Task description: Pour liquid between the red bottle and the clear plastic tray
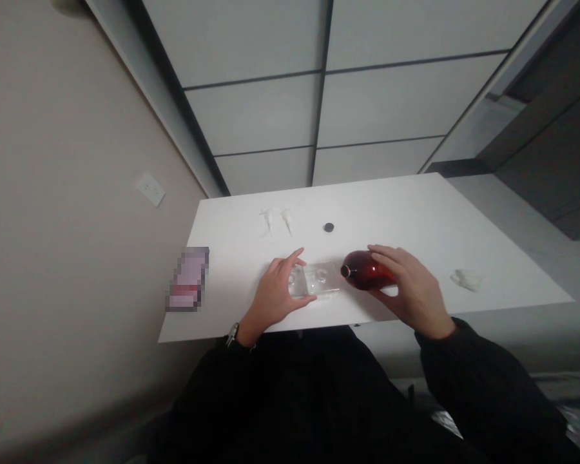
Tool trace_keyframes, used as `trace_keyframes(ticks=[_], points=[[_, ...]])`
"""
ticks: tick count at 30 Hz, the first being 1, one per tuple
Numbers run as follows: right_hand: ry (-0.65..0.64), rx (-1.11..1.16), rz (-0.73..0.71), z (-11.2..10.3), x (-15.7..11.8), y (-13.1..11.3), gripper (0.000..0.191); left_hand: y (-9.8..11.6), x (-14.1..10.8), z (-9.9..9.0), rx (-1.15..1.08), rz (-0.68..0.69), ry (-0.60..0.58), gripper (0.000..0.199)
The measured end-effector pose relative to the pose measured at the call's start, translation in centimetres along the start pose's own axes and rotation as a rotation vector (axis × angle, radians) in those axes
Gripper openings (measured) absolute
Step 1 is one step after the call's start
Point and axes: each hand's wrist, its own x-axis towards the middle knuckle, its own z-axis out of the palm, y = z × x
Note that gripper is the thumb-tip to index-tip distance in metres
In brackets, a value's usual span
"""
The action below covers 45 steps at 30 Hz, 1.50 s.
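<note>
My right hand [413,290] is wrapped round a dark red bottle [370,270], which is tilted with its open neck pointing left. Just left of the neck lies a clear plastic case [323,278] with round shapes in it. My left hand [275,290] holds the left end of this case between thumb and fingers. The bottle's neck is close to the case's right edge; whether liquid is coming out cannot be made out. A small dark round cap [328,227] lies on the table behind the case.
Two small whitish pointed items [287,220] lie at the back of the white table [391,206]. A crumpled white piece [466,280] is at the right. A blurred pinkish box [188,280] is at the left edge, near the wall.
</note>
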Motion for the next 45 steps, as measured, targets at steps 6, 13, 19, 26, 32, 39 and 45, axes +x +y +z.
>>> trace_keyframes(ticks=[6, 13, 19, 26, 32, 39, 45], points=[[-0.072, -0.064, -0.046, 0.3, 1.0, 0.0, 0.076, 0.0, 0.2, 0.0, -0.007, -0.027, -0.019, 0.101], [-0.119, -0.113, -0.096, 0.2, 2.0, -0.1, 0.076, -0.2, 0.2, 0.1, -0.017, -0.018, -0.012, 0.102], [-0.136, -0.156, -0.165, -0.1, 2.5, -0.3, 0.075, -0.3, 0.2, 0.2, -0.018, -0.029, -0.010, 0.102], [-0.154, -0.146, -0.158, -0.1, 2.6, -0.3, 0.077, -0.1, 0.2, 0.1, -0.019, -0.025, -0.014, 0.103], [-0.170, -0.179, -0.178, -0.1, 2.7, -0.2, 0.073, -0.2, 0.2, 0.1, -0.013, -0.026, -0.012, 0.103], [-0.135, -0.209, -0.229, -0.2, 3.1, -0.3, 0.058, 0.0, 0.2, 0.1, -0.031, -0.057, -0.031, 0.102], [-0.143, -0.247, -0.261, -0.4, 3.4, -0.4, 0.053, -0.1, 0.2, 0.1, -0.022, -0.048, -0.027, 0.102]])
